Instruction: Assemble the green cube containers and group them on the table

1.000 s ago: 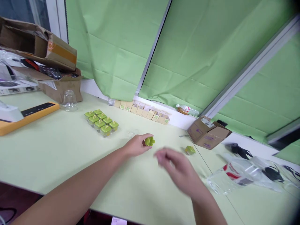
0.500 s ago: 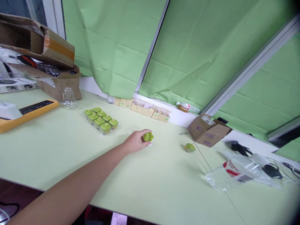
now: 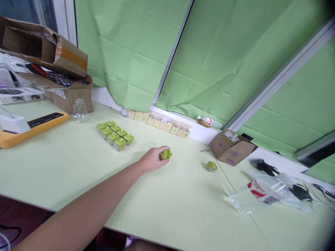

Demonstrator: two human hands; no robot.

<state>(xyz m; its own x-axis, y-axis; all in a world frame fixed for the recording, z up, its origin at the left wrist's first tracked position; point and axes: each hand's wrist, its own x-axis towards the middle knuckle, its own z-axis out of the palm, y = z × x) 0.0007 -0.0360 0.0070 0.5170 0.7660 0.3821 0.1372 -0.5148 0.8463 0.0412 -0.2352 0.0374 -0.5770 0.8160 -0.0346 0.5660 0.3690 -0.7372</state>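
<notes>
My left hand (image 3: 154, 158) reaches in from the lower left, its thumb and fingers closed around a small green cup (image 3: 166, 154) with a scalloped, flower-like rim. Something white shows just under the cup, too small to name. Behind the wrist lies a clear, round plastic piece (image 3: 150, 145). Left of the hand stands a cluster of small clear containers with green lids (image 3: 115, 135), each lid with a pale loop. One more green-lidded container (image 3: 211, 166) sits alone to the right. My right hand is not in view.
A row of small beige boxes (image 3: 159, 123) lines the table's back edge. Right stand a cardboard box (image 3: 230, 148) and a large clear bottle (image 3: 259, 195) on its side. Left are an orange power strip (image 3: 49, 123), a clear jar (image 3: 80, 111) and stacked cardboard boxes (image 3: 70, 61).
The view has shifted slightly. My left hand keeps its grip on the green cup in nearly the same place. A brownish blurred shape now shows at the bottom edge.
</notes>
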